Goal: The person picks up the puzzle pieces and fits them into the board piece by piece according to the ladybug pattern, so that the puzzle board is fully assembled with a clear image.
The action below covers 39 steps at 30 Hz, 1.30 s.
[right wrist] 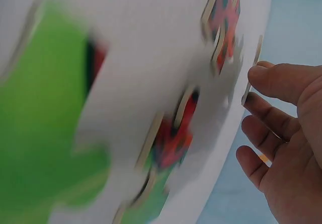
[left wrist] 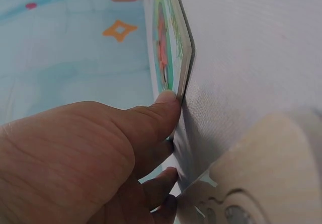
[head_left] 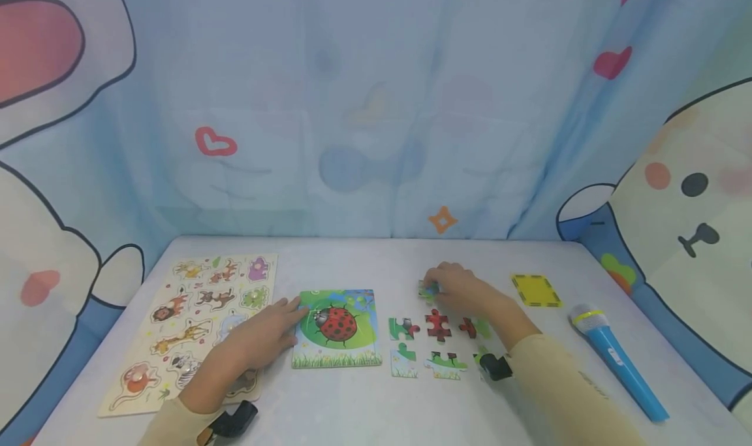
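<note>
I'd call this barely started: the ladybug puzzle board (head_left: 337, 329) lies flat with its picture mostly whole, and six or so loose pieces (head_left: 435, 345) sit just right of it, still unplaced. My left hand (head_left: 267, 332) rests on the board's left edge, fingers straight, thumb against the rim. My right hand (head_left: 455, 288) is beyond those pieces, pinching one small piece (head_left: 428, 291) by its edge. The board looks roughly square, grass strip toward me, so no real long axis.
</note>
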Each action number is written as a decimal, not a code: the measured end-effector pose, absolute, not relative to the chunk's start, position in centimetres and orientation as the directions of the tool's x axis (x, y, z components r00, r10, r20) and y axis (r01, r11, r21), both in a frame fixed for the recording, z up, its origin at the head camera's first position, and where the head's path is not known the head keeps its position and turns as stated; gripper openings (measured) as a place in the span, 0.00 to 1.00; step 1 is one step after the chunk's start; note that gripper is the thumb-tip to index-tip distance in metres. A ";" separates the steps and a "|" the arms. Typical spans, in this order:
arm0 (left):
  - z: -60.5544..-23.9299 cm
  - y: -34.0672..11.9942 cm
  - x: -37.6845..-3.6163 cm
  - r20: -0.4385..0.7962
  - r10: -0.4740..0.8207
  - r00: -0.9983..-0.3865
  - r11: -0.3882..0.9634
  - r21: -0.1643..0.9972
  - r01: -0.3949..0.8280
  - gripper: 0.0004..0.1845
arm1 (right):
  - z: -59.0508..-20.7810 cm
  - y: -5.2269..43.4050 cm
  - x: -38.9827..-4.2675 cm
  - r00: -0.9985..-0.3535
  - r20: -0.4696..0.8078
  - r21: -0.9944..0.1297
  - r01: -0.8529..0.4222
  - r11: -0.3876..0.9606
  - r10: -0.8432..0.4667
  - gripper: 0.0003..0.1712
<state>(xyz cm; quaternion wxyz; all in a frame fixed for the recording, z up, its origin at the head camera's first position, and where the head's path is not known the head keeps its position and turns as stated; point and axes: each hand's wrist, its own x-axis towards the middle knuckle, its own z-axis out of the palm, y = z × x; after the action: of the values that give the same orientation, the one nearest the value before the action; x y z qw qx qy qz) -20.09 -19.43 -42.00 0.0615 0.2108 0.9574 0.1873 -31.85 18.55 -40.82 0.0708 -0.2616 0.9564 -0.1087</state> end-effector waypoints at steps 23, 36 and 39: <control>-41.8 -19.1 -20.0 -0.067 0.398 -0.915 0.869 0.347 0.353 0.29 | -40.4 8.9 -29.9 -0.720 -0.074 -0.187 -0.670 0.719 -0.690 0.13; -42.2 -19.1 -20.2 -0.070 0.390 -0.918 0.882 0.314 0.351 0.28 | -40.5 7.5 -30.4 -0.711 -0.080 -0.154 -0.683 0.714 -0.698 0.13; -42.2 -19.2 -20.3 -0.069 0.390 -0.918 0.883 0.312 0.351 0.28 | -40.4 7.3 -30.5 -0.713 -0.082 -0.178 -0.677 0.714 -0.697 0.13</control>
<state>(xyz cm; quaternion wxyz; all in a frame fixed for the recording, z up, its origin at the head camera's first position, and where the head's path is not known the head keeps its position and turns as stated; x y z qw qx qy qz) -20.28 -19.17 -42.25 0.0650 0.1914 0.9680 0.1485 -30.47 7.29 -40.35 0.0717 -0.3723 0.9229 -0.0675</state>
